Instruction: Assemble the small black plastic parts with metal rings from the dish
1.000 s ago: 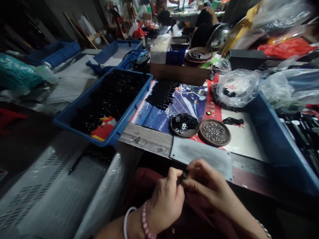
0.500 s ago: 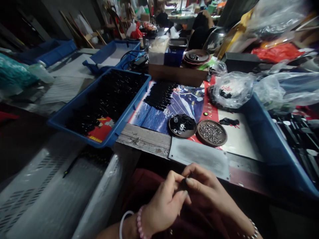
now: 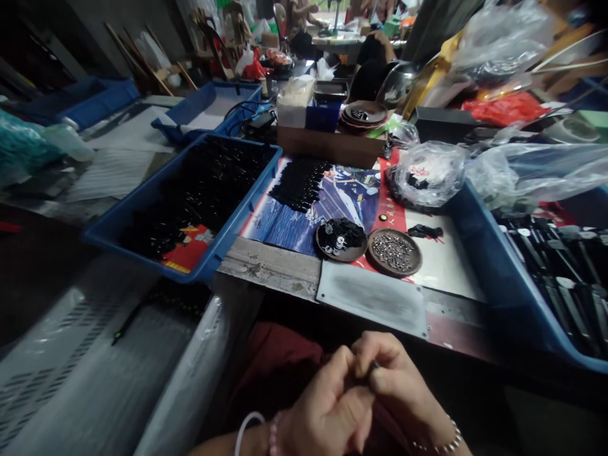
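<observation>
Low in the view, over my lap, my left hand (image 3: 327, 408) and my right hand (image 3: 396, 386) meet with fingers curled. Together they pinch a small black part (image 3: 368, 369) that barely shows between the fingertips. In front of them on the table edge lies a grey metal plate (image 3: 373, 297). Behind it stand two small brown dishes: one (image 3: 341, 237) holds black and white pieces, the other (image 3: 395, 251) holds small silver metal bits. A pile of black parts (image 3: 299, 183) rests on the blue printed sheet farther back.
A blue tray (image 3: 223, 237) full of black parts sits at left, another blue bin (image 3: 489, 259) with long black pieces at right. Clear plastic bags (image 3: 430, 171), a brown box (image 3: 332, 144) and clutter fill the back. Plastic-wrapped white panels (image 3: 95, 373) lie at lower left.
My two hands have drawn lower and closer to me, still working the small black part between the fingertips. The camera view has tipped slightly, shifting the table up and left.
</observation>
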Motion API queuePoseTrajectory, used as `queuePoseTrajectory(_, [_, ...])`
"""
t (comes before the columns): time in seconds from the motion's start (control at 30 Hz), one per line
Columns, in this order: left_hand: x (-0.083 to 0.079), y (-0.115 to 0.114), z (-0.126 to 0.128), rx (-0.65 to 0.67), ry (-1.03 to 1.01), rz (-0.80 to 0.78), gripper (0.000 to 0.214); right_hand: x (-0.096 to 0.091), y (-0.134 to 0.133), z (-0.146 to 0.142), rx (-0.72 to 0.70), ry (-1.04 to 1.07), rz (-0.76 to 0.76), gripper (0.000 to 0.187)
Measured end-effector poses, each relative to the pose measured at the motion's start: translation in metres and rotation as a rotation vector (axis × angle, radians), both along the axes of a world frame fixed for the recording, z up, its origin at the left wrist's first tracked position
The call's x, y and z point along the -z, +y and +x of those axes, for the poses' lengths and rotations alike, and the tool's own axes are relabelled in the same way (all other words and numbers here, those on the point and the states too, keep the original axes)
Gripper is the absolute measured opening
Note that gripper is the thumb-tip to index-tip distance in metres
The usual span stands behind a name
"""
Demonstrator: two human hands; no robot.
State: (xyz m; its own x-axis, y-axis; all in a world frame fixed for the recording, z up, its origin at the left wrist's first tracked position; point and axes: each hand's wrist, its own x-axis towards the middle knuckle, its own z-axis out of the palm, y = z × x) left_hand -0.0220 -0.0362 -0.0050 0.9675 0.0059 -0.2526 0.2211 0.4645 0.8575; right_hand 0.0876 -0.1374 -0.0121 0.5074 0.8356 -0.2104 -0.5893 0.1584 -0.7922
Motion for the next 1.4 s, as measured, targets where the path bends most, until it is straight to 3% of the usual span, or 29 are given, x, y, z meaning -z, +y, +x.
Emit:
queuePoseTrajectory(0.2, [-0.003,-0.006,-0.002,-0.158,-0.02,-0.182,0.031,-0.01,-0.003,-0.002,-0.045,-0.215,-0.073,0.029])
queuePoseTrajectory(0.37, [-0.005,-0.003,-0.008,-0.123,0.003,-0.03,0.026,-0.012,0.0,-0.008,0.021,-0.223,-0.076,0.034])
queuePoseTrajectory(0.5, [-0.011,0.005,-0.012,-0.21,0.048,0.066,0.03,-0.013,0.001,-0.011,-0.027,-0.29,-0.133,0.024])
queuePoseTrajectory(0.6, [-0.012,0.012,-0.012,-0.173,0.09,0.101,0.031,-0.01,0.002,-0.011,-0.021,-0.358,-0.175,0.024])
queuePoseTrajectory(0.8, [-0.004,0.023,-0.007,-0.076,0.085,-0.051,0.033,0.001,0.012,-0.015,0.033,-0.019,-0.092,0.024])
queuePoseTrajectory(0.93, [-0.004,0.025,-0.008,-0.064,0.078,-0.04,0.03,0.006,0.019,-0.017,0.114,0.127,-0.086,0.025])
queuePoseTrajectory(1.03, [-0.002,0.023,-0.011,-0.045,0.086,-0.045,0.031,0.006,0.022,-0.018,0.142,0.117,-0.136,0.027])
queuePoseTrajectory(1.2, [-0.001,0.021,-0.012,-0.214,0.102,-0.127,0.028,0.003,0.025,-0.024,0.205,-0.043,-0.164,0.027])
queuePoseTrajectory(1.4, [-0.003,0.025,-0.011,-0.066,0.122,-0.057,0.031,0.008,0.022,-0.017,0.072,0.024,-0.076,0.028])
